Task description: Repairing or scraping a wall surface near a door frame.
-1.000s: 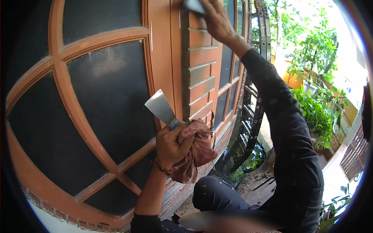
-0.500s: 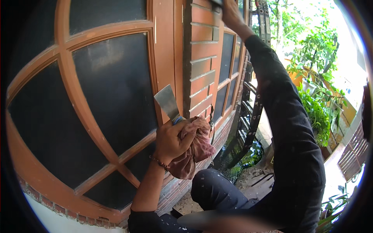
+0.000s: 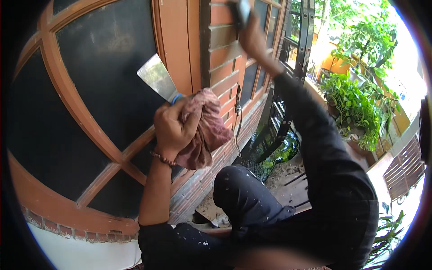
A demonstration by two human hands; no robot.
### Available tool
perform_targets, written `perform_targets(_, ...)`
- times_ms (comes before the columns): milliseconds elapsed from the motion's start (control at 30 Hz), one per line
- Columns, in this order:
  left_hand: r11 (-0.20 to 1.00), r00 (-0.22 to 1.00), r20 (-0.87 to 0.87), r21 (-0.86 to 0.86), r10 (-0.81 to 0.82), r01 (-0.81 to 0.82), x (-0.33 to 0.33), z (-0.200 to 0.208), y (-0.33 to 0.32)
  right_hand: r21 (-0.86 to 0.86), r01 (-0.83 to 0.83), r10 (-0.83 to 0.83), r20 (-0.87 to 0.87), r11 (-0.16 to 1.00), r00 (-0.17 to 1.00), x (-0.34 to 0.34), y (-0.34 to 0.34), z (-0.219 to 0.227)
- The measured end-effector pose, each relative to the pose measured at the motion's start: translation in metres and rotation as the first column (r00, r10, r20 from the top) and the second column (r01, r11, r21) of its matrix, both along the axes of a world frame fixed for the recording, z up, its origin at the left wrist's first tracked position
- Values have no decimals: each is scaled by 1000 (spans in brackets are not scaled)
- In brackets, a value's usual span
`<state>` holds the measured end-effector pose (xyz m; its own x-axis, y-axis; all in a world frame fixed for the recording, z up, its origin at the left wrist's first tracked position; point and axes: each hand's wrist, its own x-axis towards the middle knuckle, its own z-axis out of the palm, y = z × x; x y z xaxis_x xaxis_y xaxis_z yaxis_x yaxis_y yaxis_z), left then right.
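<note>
My left hand (image 3: 172,126) is closed around a putty knife and a crumpled, reddish-pink cloth (image 3: 208,128). The putty knife (image 3: 158,77) has a wide metal blade tilted up and left in front of the dark window pane, with a bit of blue at its handle. Up at the top, my right hand (image 3: 254,40) is closed on a dark tool with a pale grey face (image 3: 243,11), blurred by motion, so its kind cannot be made out. That tool is at the upper part of the brick pillar (image 3: 222,45); whether it touches the bricks cannot be told.
An orange-brown wooden window frame (image 3: 85,114) with dark panes fills the left side. A dark ladder (image 3: 302,49) stands beyond the pillar. Below it lies dark, reflective water (image 3: 270,155). Potted green plants (image 3: 355,103) line the right. My bent knee (image 3: 238,184) is low in the middle.
My right hand has come down and left along the pillar with the dark tool. My left hand, with the putty knife and cloth, has moved up and left. The view has shifted somewhat.
</note>
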<state>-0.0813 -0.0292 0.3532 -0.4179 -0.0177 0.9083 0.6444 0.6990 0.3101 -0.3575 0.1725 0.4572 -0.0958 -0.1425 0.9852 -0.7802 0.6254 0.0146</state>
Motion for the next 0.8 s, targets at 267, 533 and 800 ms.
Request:
perform_targets(267,999,997,-72,-26,38,-40,2,20,-10,-205,36,98,610,978,786,33,16,-131)
perform_targets(533,998,988,-142,-16,54,-57,19,23,-36,-257,-81,230,624,963,747,101,-48,-208)
perform_targets(800,993,996,-6,-76,85,-85,32,29,-24,618,-235,32,321,751,947,154,-17,-372)
